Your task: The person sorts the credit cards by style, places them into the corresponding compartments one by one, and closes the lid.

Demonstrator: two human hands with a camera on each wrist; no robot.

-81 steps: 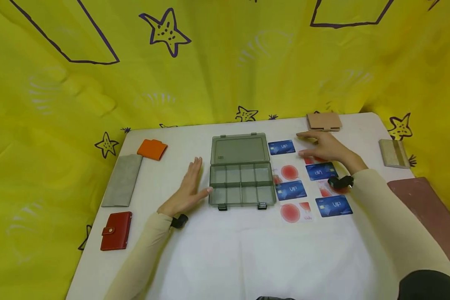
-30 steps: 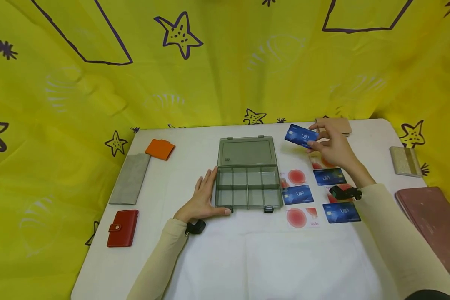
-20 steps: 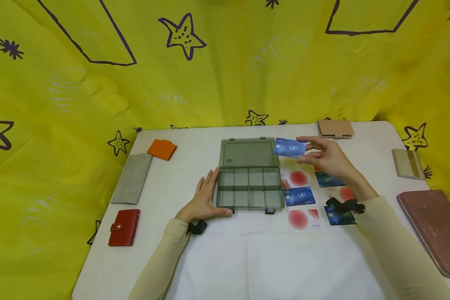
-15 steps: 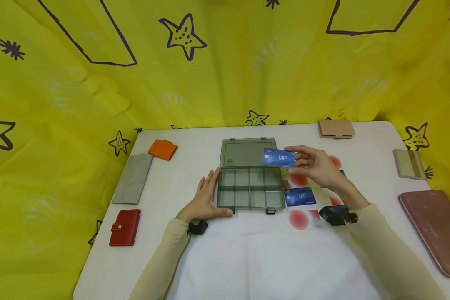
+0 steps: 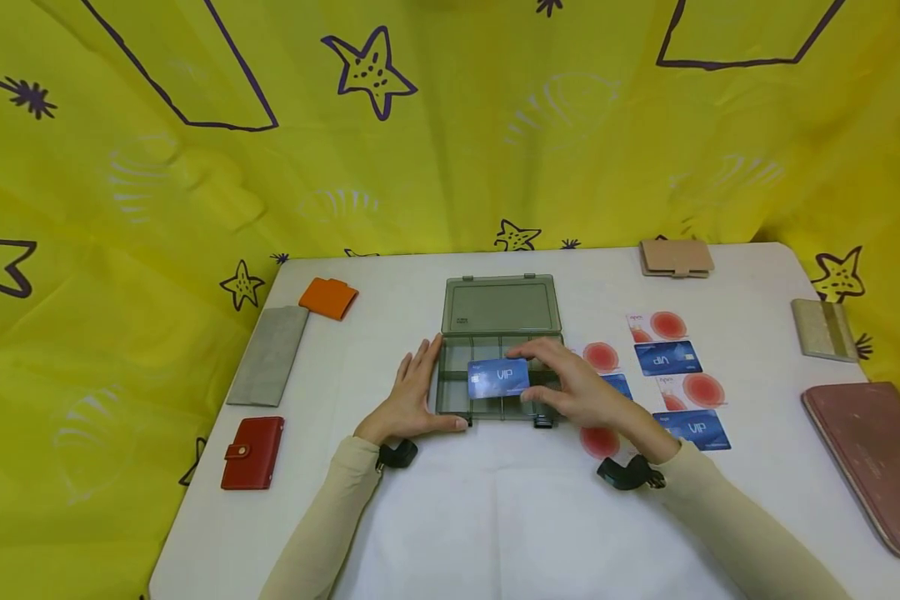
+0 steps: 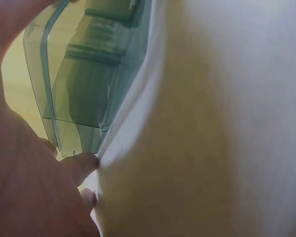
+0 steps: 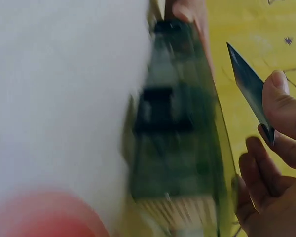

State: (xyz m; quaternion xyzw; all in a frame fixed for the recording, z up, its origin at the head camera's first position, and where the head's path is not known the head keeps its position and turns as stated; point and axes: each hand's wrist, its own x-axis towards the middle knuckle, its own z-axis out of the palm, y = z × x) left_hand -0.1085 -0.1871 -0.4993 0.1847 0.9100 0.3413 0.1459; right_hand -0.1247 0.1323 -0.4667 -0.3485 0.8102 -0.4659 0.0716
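Observation:
A blue VIP card (image 5: pixel 495 377), pinched between the thumb and fingers of my right hand (image 5: pixel 581 387), hovers above the compartments of a clear grey-green divided box (image 5: pixel 453 400). The box lies with its lid (image 5: pixel 502 304) folded back. Along the box's left side rest the straight fingers of my left hand (image 5: pixel 405 404), its thumb at the front edge. In the right wrist view the card (image 7: pixel 249 86) is seen nearly edge-on, apart from the box. Fingertips of the left hand touch the box wall (image 6: pixel 64 106) in the left wrist view.
Red-patterned cards (image 5: pixel 667 325) and blue VIP cards (image 5: pixel 667 358) lie right of the box, some partly hidden by my right arm. A tan wallet (image 5: pixel 675 258), beige holder (image 5: pixel 823 329) and maroon case (image 5: pixel 873 467) stand right; orange (image 5: pixel 328 298), grey (image 5: pixel 268 357) and red (image 5: pixel 252 452) wallets left.
My right hand has lifted the blue card from beside the lid and carried it left and nearer, over the compartments. My left hand has moved against the box's left side and stayed there.

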